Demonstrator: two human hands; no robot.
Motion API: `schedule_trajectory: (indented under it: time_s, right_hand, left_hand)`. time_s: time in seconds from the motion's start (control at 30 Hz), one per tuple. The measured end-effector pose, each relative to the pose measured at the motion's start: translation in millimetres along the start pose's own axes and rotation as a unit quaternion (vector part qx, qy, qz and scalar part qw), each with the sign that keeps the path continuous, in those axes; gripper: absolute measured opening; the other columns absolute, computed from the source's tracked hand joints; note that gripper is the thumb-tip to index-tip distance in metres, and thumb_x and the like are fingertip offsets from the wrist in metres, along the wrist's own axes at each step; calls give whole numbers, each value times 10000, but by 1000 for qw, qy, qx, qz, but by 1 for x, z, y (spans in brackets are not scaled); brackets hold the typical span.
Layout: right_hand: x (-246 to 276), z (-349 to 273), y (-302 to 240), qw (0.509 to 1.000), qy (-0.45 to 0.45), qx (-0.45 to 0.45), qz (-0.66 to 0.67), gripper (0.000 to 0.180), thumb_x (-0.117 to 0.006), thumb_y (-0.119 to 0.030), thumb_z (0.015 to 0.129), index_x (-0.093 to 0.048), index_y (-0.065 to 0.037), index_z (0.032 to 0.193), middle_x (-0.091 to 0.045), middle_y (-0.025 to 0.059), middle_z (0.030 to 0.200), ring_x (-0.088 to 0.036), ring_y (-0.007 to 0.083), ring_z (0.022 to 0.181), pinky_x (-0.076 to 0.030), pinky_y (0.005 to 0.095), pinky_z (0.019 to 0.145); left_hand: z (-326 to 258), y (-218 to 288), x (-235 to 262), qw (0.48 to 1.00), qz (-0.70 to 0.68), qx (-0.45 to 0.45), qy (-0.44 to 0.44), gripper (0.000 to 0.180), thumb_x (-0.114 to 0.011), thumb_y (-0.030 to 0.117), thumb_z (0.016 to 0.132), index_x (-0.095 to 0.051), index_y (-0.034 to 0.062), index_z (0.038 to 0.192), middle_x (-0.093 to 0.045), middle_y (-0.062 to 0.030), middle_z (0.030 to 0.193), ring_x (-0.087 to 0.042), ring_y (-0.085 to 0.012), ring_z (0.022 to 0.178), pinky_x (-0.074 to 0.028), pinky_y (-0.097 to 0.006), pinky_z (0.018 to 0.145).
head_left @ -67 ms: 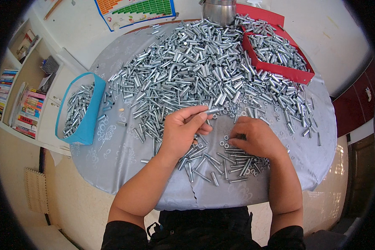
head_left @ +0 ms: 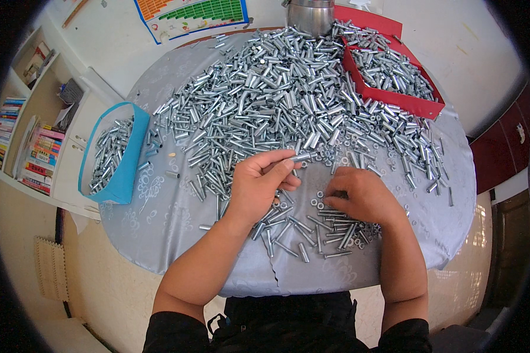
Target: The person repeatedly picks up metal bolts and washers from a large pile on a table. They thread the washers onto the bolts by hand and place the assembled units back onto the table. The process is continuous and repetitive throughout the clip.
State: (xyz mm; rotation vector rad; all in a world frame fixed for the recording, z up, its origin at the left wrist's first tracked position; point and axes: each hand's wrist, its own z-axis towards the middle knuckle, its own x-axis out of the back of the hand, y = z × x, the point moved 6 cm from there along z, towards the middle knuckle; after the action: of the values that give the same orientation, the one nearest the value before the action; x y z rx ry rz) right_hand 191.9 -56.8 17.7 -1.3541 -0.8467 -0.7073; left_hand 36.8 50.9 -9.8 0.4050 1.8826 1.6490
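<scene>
Between thumb and index finger, my left hand (head_left: pixel 263 176) pinches a shiny expansion bolt (head_left: pixel 303 157), its free end pointing right, just above the near edge of a big pile of metal sleeves and bolts (head_left: pixel 265 94). My right hand (head_left: pixel 359 193) is to its right, low over the table with fingers curled down; whatever its fingertips hold is hidden. Small washers and nuts (head_left: pixel 317 203) lie beside those fingertips. Nearer to me, loose bolts (head_left: pixel 337 228) spread below the right hand, and more metal sleeves (head_left: pixel 303 253) lie between my forearms.
A blue bin (head_left: pixel 136 144) of metal sleeves stands at the left of the round table with its grey cloth (head_left: pixel 159 235). Far right is a red box (head_left: pixel 403 105) full of similar parts. A steel pot (head_left: pixel 310 19) stands behind the pile. Bookshelves (head_left: pixel 26 129) are at left.
</scene>
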Motion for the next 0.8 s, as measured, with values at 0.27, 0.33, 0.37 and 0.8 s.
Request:
schedule_trajectory:
  time_s: [0.27,0.33,0.37,0.8]
  right_hand:
    - [-2,-2,-5,1000,21,8,-9,137,-672,-196,778,-675,-80,852,-606,108,840,-620,317,802,-503,420,702]
    - [-2,0,-7,1000,25,16,-5,135,-669,-191,778,-673,-79,852,-605,106,846,-620,314,811,-504,417,707]
    - [-3,0,-8,1000,25,19,4,133,-666,-189,778,-670,-78,851,-605,106,850,-620,313,819,-503,415,711]
    - [12,2,2,968,203,-79,122,92,-629,-87,860,-613,-37,935,-640,111,852,-634,260,764,-498,351,695]
  left_hand:
    - [0,-2,1,1000,-8,1,-2,249,-606,72,922,-631,-34,1145,-707,-144,992,-688,-169,740,-576,-282,648]
    - [1,-2,1,1000,-9,2,0,248,-604,69,921,-630,-37,1144,-707,-144,990,-688,-169,739,-574,-281,649]
    - [1,-2,0,1000,-6,6,0,248,-602,68,922,-630,-38,1144,-707,-143,990,-688,-169,740,-574,-281,650]
    - [-1,0,-4,1000,14,11,-20,246,-595,57,923,-630,-40,1146,-705,-136,994,-686,-165,745,-574,-278,649]
